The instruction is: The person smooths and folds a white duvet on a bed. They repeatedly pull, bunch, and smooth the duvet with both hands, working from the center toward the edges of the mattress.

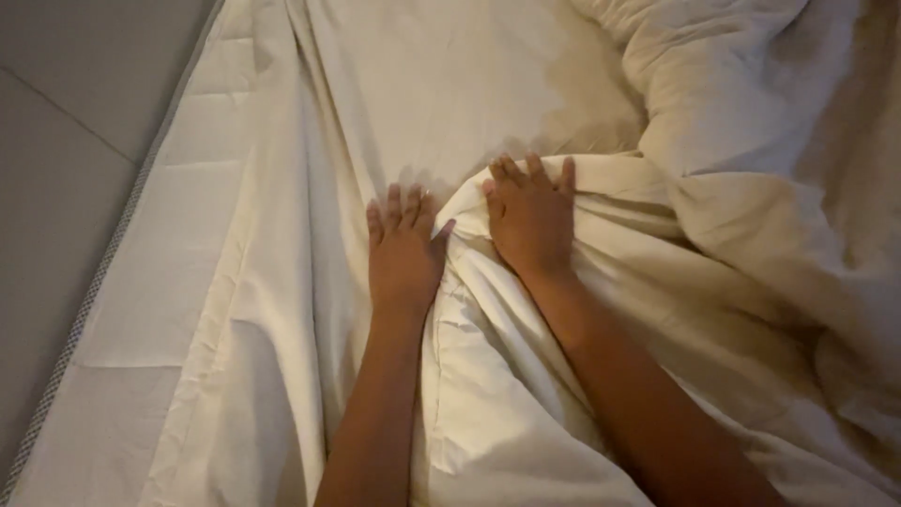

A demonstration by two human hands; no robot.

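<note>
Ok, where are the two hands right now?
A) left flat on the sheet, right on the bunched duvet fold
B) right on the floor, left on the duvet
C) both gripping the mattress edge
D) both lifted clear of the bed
A: the left hand lies flat on the sheet, fingers spread, while the right hand presses on the bunched duvet fold beside it.
</note>
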